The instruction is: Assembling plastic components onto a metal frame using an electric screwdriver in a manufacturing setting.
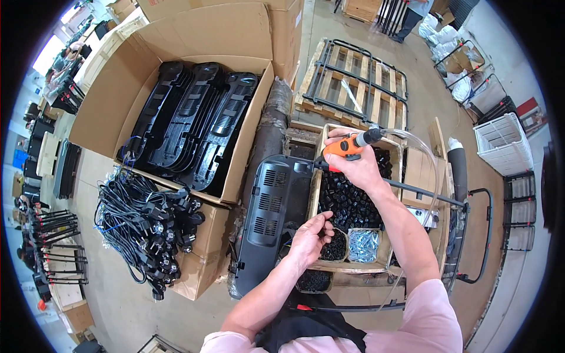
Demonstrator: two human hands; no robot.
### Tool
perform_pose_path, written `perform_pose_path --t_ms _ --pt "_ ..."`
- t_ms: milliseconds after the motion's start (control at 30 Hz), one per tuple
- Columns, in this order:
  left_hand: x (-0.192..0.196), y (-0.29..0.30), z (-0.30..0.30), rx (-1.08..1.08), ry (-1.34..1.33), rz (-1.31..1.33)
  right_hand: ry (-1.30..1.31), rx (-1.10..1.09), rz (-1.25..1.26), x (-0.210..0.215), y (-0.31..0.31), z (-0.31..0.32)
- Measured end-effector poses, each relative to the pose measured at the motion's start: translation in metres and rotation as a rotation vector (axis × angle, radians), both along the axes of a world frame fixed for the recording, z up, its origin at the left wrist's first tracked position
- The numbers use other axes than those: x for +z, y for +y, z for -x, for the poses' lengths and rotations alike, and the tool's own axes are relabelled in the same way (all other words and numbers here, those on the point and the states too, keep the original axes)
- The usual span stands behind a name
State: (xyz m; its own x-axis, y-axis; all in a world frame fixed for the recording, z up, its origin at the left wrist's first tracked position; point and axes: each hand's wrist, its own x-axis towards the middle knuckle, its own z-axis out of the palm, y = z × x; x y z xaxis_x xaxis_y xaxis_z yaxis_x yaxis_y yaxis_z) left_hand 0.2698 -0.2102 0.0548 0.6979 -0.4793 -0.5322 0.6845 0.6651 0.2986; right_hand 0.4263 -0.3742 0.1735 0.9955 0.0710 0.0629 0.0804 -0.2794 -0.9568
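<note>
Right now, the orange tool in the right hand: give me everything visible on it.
The orange tool is a small handheld driver with an orange plastic-looking body and a dark grey nose pointing right. A clear hose runs from that end and arcs down the right side. The right hand wraps around it from below, holding it roughly level above the wooden tray of small black parts. Its tip is not clearly visible.

Glossy orange plastic driver (344, 146) — matt black plastic panel (271, 217) — rough wooden tray (315, 194).

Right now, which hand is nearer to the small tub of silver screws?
Left. The left hand reaches into the tub of small black parts right beside the silver screws; the right hand holds an orange power screwdriver farther up.
</note>
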Motion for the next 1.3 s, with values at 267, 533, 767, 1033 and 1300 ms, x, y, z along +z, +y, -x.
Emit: perform_pose_path --t_ms 267,533,767,1033,1300 --pt "0.011 0.008 -0.012 0.057 0.116 -0.110 0.034 0.077 0.114 -0.006 0.007 -0.013" --pt "0.001 0.003 -0.022 0.090 0.162 -0.098 -0.056 0.112 0.233 -0.005 0.015 -0.012" --pt "-0.018 -0.001 -0.030 0.108 0.076 -0.091 -0.043 0.119 0.244 -0.007 0.015 -0.013" --pt "-0.011 0.001 -0.061 0.225 0.127 -0.094 -0.005 0.092 0.202 -0.007 0.019 -0.011" --pt "-0.010 0.005 -0.100 0.425 0.235 0.155 0.024 0.166 -0.043 0.029 0.022 0.021"
